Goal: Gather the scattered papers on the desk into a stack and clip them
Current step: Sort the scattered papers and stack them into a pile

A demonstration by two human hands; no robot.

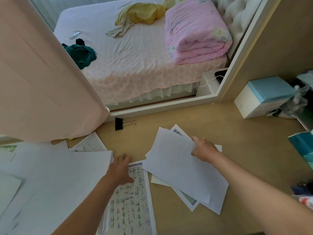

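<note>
**White sheets gripped at 1 edge, the rest unsquared**

Head view: the right hand (204, 150) pinches the far edge of a loose fan of white sheets (177, 167), thumb on top, with their near ends trailing over the wooden desk (245, 129). The left hand (121, 168) is blurred, its fingers spread flat over the top of a printed page (132, 206). It grips nothing, and I cannot tell if it presses the paper. The 2 hands are apart.

More paper lies to the left: a big overlapping spread (59, 175) and a small printed sheet (91, 144) just beside the hem of the pink curtain (42, 82). The binder clip (119, 124) sits near the back of the desk, well apart from both hands.

The main risk, as I judge it, is the 1-edge pinch. The fan is not squared, so a lower sheet could slide out and stay behind. A flat palm dragging the printed page could crease it or skew it under the fan. The curtain hem may hide a corner or a whole sheet, leaving the stack short. Clipping an unsquared stack would lock the edges crooked.
</note>
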